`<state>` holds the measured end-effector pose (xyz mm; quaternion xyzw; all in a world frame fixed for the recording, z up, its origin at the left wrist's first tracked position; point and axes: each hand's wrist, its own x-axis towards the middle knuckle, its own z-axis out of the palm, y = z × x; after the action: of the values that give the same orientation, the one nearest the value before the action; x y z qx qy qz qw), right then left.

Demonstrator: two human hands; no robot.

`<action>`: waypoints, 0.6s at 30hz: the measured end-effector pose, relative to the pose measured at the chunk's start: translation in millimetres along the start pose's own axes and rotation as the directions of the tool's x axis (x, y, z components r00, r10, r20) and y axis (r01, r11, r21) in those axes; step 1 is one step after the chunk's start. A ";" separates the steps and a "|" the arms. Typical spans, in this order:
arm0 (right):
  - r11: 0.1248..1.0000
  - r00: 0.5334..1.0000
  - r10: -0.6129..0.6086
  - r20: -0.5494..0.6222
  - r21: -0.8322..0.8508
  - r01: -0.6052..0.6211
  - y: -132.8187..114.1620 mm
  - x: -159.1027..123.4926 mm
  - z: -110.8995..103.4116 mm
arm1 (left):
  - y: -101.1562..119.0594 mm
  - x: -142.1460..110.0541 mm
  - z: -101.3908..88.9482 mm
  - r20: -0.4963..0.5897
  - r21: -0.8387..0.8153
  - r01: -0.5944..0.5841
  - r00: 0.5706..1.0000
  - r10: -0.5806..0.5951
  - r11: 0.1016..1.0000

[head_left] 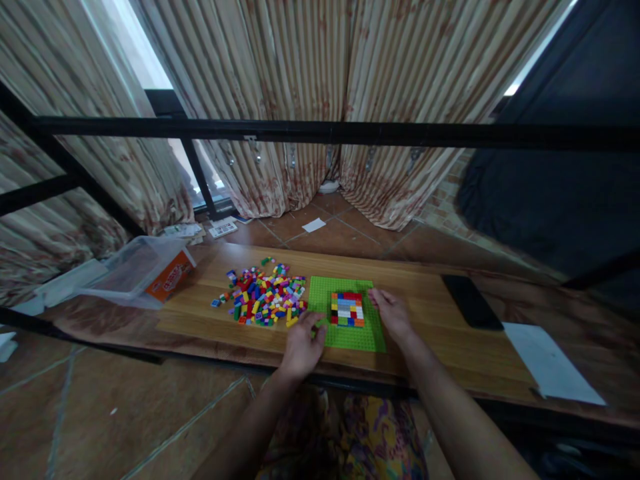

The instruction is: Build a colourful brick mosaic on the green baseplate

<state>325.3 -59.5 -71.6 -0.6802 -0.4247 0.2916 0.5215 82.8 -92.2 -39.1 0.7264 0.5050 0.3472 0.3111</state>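
Observation:
A light green baseplate (350, 339) lies on the wooden table before me. Near its middle stands a square build of coloured toy bricks (347, 309), with red, blue, yellow, white, grey and orange pieces. My left hand (303, 345) is over the plate's left edge, its thumb and curved fingers apart with green showing between them. At the plate's right edge, beside the build, my right hand (393, 313) has its fingers pressed together. Whatever may be between those fingertips is too small to make out. A heap of loose bricks (267, 293) spreads left of the plate.
At the table's left end sits a clear plastic box (140, 267) with an orange label. A black flat object (470, 301) and a white sheet (553, 363) lie to the right. Behind the table, a black metal rail (320, 130) crosses before striped curtains (280, 60).

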 end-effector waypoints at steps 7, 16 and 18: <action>0.991 0.991 -0.110 -0.070 -0.078 0.105 3.5 -14.5 5.0 | -16.5 -23.4 6.3 0.002 0.162 -0.147 0.989 0.148 0.976; 0.953 0.974 -0.226 -0.012 -0.209 0.219 -3.3 -19.5 10.8 | -1.5 10.1 21.4 0.219 0.421 -0.324 0.943 0.251 0.847; 0.940 0.969 -0.248 0.000 -0.241 0.241 -2.6 -19.8 11.5 | -1.5 9.9 24.7 0.242 0.468 -0.333 0.939 0.244 0.819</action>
<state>305.6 -71.4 -73.3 -0.6843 -0.5298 0.1612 0.4744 104.7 -84.9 -52.4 0.8772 0.4330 0.1833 0.0971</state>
